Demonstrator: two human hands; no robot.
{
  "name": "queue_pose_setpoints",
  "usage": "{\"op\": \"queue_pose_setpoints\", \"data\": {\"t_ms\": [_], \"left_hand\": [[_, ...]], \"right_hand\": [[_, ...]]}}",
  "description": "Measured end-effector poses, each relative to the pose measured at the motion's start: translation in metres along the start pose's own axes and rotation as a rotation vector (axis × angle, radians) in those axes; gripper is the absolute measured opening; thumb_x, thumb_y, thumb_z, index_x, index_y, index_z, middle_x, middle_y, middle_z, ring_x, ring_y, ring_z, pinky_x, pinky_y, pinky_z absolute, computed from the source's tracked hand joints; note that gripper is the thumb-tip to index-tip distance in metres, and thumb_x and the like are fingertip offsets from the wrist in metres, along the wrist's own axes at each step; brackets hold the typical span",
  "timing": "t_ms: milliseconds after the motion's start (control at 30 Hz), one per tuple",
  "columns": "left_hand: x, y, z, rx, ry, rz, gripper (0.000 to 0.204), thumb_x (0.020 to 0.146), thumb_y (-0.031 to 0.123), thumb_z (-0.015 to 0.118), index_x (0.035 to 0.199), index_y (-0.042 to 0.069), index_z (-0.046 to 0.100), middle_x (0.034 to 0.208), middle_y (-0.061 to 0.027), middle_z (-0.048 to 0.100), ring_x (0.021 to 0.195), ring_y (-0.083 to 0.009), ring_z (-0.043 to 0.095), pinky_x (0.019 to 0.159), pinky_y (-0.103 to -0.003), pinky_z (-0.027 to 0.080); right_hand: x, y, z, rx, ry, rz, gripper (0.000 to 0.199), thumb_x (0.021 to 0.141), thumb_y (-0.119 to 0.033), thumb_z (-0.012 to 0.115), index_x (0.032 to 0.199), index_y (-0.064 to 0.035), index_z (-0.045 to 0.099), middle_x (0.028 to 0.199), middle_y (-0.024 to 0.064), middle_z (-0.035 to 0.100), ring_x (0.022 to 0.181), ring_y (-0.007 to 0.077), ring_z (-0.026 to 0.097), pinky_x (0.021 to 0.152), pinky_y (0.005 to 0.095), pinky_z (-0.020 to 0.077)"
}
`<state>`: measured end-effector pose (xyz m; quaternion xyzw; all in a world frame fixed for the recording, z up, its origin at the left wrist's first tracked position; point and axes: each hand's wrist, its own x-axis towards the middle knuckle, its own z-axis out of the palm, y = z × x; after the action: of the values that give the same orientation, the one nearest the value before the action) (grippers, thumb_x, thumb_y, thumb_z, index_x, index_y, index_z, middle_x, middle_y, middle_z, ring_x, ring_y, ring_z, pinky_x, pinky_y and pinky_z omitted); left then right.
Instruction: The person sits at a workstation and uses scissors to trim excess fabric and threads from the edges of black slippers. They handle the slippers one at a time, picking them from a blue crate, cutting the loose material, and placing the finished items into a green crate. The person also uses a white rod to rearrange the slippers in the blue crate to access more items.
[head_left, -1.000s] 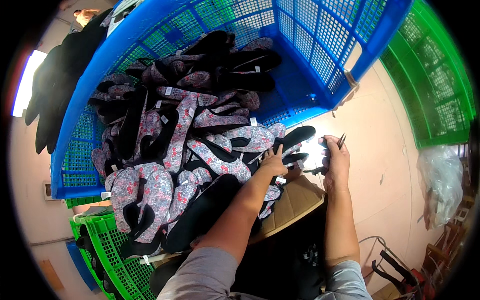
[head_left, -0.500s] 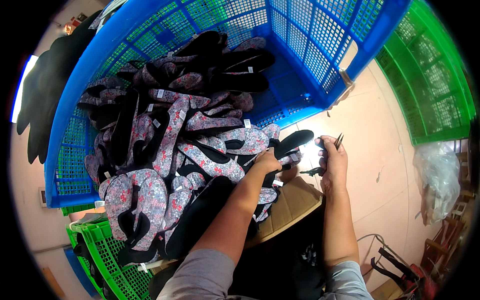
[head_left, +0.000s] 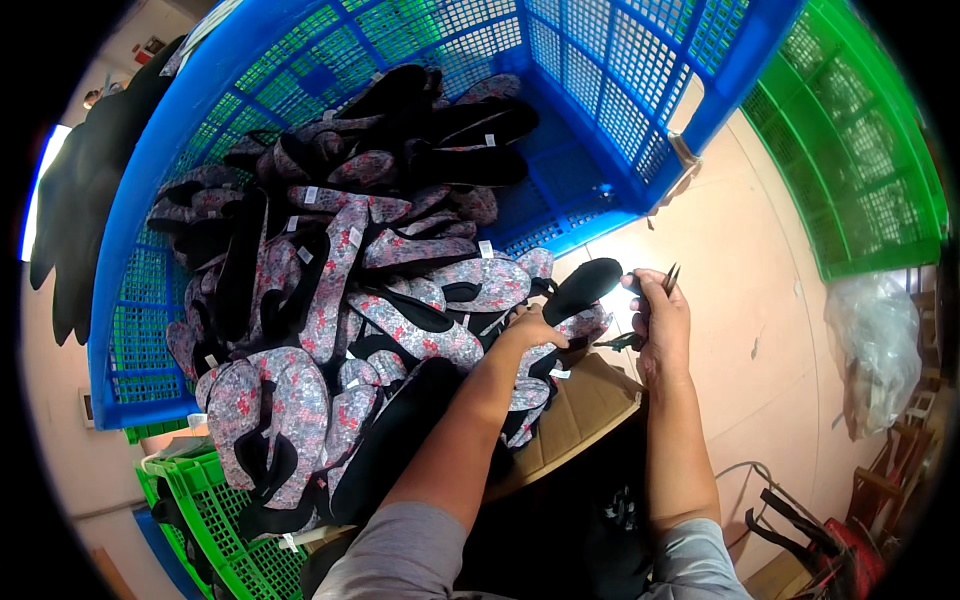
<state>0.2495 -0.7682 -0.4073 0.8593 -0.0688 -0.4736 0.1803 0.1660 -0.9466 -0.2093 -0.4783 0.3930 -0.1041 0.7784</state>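
My left hand [head_left: 532, 328] is closed on a floral neck pillow [head_left: 584, 322] with a black side, at the near right of a heap. The pillow's black rounded end [head_left: 588, 284] points toward my right hand [head_left: 662, 322]. That hand is closed around a small dark pointed tool, apparently thread snips [head_left: 673, 278], whose two tips stick out past the fingers. Its thumb and forefinger are pinched close to the pillow's end; anything between them is too small to make out. Grey-and-red U-shaped pillows [head_left: 270, 415] with white tags fill the heap.
A large blue plastic crate [head_left: 590, 215] lies open toward me around the heap. Cardboard [head_left: 575, 415] is under its near edge. Green crates [head_left: 850, 150] stand at right and lower left [head_left: 215, 500]. A clear plastic bag [head_left: 872, 345] and a red-and-black object [head_left: 840, 550] are at right.
My left hand has shifted slightly, its fingers spreading more over the pillow. The pillow's black end has tilted a little more upright. My right hand has barely moved, still holding the tool.
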Motion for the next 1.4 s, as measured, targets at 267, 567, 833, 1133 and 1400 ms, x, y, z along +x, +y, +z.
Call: {"op": "queue_pose_setpoints", "data": {"t_ms": [267, 567, 833, 1133, 1400], "left_hand": [[-0.030, 0.022, 0.004, 0.242, 0.178, 0.283, 0.073, 0.064, 0.034, 0.085, 0.119, 0.004, 0.048, 0.108, -0.0223, 0.067, 0.102, -0.0387, 0.066, 0.089, -0.046, 0.053], [-0.046, 0.008, 0.027, 0.360, 0.065, 0.212, 0.063, 0.075, 0.034, 0.080, 0.125, 0.010, 0.050, 0.126, -0.0187, 0.058, 0.117, -0.0372, 0.059, 0.096, -0.046, 0.050], [-0.060, 0.028, 0.007, 0.122, 0.536, 0.255, 0.052, 0.076, 0.026, 0.078, 0.118, 0.009, 0.053, 0.114, -0.0162, 0.058, 0.108, -0.0391, 0.059, 0.087, -0.049, 0.051], [-0.165, 0.132, -0.114, -0.340, 0.713, 0.528, 0.054, 0.070, 0.026, 0.081, 0.108, -0.002, 0.056, 0.099, -0.0222, 0.066, 0.092, -0.0368, 0.065, 0.082, -0.042, 0.050], [-0.410, 0.062, -0.197, 0.858, 1.121, 0.670, 0.063, 0.059, 0.003, 0.071, 0.122, 0.006, 0.061, 0.115, -0.0178, 0.057, 0.107, -0.0375, 0.055, 0.094, -0.045, 0.044]], "right_hand": [[0.002, -0.001, -0.002, 0.024, -0.008, 0.015, 0.010, 0.096, -0.016, 0.059, 0.102, -0.0088, 0.063, 0.093, 0.0018, 0.072, 0.062, 0.0010, 0.051, 0.044, 0.0155, 0.0314], [0.004, 0.001, -0.006, 0.063, -0.041, 0.042, 0.010, 0.097, -0.014, 0.058, 0.103, -0.0076, 0.061, 0.093, 0.0038, 0.072, 0.060, 0.0008, 0.051, 0.044, 0.0154, 0.0325], [0.005, 0.001, -0.011, 0.085, 0.045, -0.054, 0.012, 0.098, -0.016, 0.058, 0.104, -0.0067, 0.062, 0.094, 0.0036, 0.070, 0.062, 0.0022, 0.049, 0.045, 0.0156, 0.0332], [0.011, 0.002, -0.021, 0.258, 0.251, -0.311, 0.015, 0.098, -0.017, 0.057, 0.106, -0.0046, 0.062, 0.096, 0.0053, 0.070, 0.064, 0.0033, 0.048, 0.045, 0.0162, 0.0332], [0.007, 0.003, -0.016, 0.196, 0.169, -0.205, 0.018, 0.099, -0.018, 0.057, 0.109, -0.0035, 0.062, 0.096, 0.0061, 0.071, 0.064, 0.0039, 0.050, 0.047, 0.0173, 0.0357]]}}
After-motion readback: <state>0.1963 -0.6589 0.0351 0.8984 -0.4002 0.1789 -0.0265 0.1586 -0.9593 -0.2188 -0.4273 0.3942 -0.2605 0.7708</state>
